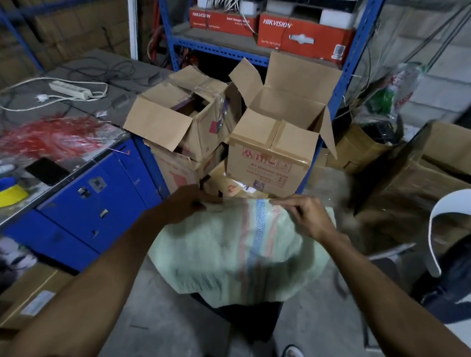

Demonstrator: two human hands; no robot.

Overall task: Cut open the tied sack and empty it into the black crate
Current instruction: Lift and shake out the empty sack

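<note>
Both hands gripped the far edge of the woven sack [237, 251], the left hand [190, 206] pinching one corner, the right hand [307, 216] the other. The lift probably needed even height so the contents dropped straight. Pale green with red and blue stripes, it draped over the black crate [249, 316] on the floor.

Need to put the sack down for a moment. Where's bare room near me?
Bare concrete floor lies between the blue cabinet and the black crate, near your feet. The table has room only past the white power strip. Ahead, the open cardboard boxes crowd the space; the white chair blocks the right.
</note>
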